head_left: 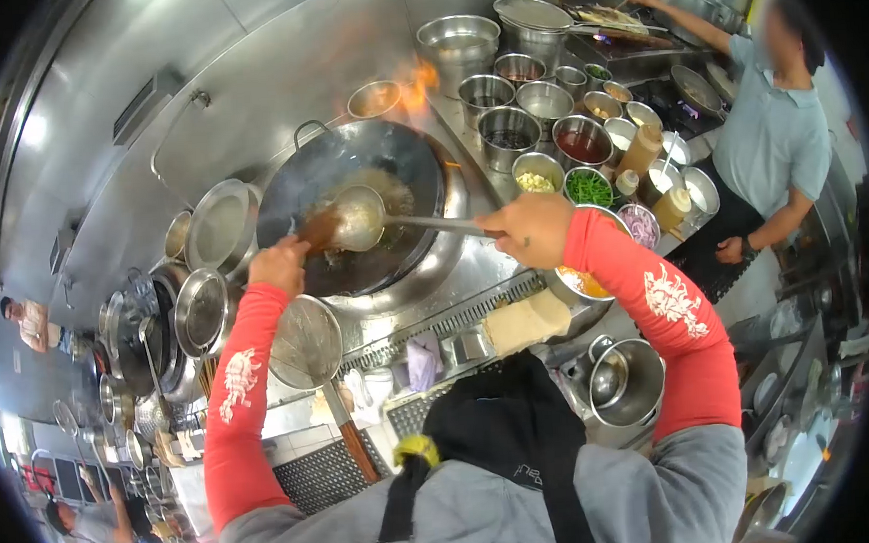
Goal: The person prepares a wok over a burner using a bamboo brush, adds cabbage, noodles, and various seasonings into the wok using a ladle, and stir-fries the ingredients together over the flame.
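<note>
Over a large dark wok [399,150], my right hand [535,229] is closed on the handle of a metal ladle [360,219]. The ladle's round bowl is above the middle of the wok, where a shallow brownish layer [386,186] shows. My left hand [277,268], at the wok's left rim, is closed on what looks like a brown wok brush [321,228]. The brush's far end is beside or against the ladle bowl; I cannot tell whether they touch. Steam or smoke hangs over the wok.
Flames [417,86] rise behind the wok. To its right stand metal pots of sauce [583,144], chopped greens [587,187] and squeeze bottles [642,147]. A mesh strainer [306,342] lies near my left forearm. A co-worker [776,126] handles a pan at far right.
</note>
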`<state>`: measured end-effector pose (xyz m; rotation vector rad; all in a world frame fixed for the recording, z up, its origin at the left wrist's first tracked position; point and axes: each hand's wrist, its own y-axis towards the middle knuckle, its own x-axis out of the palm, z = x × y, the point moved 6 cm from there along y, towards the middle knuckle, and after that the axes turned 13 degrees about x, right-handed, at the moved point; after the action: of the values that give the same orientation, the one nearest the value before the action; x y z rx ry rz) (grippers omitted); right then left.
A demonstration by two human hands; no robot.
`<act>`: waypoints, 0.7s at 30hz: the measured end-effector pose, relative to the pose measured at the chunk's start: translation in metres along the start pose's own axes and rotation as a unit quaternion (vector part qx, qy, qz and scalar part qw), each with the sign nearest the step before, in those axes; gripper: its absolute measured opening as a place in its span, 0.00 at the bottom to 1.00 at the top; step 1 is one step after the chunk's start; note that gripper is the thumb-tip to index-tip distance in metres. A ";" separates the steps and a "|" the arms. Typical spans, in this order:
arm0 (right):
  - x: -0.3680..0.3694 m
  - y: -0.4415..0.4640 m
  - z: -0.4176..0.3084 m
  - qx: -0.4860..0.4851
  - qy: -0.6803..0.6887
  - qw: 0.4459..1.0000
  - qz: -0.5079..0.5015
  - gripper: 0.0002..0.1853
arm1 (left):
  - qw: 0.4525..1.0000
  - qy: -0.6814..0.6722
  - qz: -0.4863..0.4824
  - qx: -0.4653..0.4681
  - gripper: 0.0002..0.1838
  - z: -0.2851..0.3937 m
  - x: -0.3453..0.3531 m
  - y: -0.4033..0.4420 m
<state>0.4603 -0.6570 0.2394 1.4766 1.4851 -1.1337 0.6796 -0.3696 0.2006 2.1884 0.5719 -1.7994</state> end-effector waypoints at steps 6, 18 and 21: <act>0.015 0.013 0.034 0.124 0.258 0.941 -0.182 0.18 | 0.982 -0.177 0.004 0.066 0.24 0.011 0.027 0.036; 0.022 -0.008 0.032 0.079 0.049 0.995 0.025 0.21 | 0.999 -0.012 0.009 -0.042 0.19 0.019 0.004 0.038; 0.010 -0.002 0.036 0.156 0.220 0.956 -0.119 0.21 | 0.978 -0.128 0.156 0.050 0.19 0.024 -0.010 0.036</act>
<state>0.4547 -0.6872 0.2181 1.8979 1.8921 -1.2844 0.6727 -0.4131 0.2036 1.9300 0.0785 -1.9230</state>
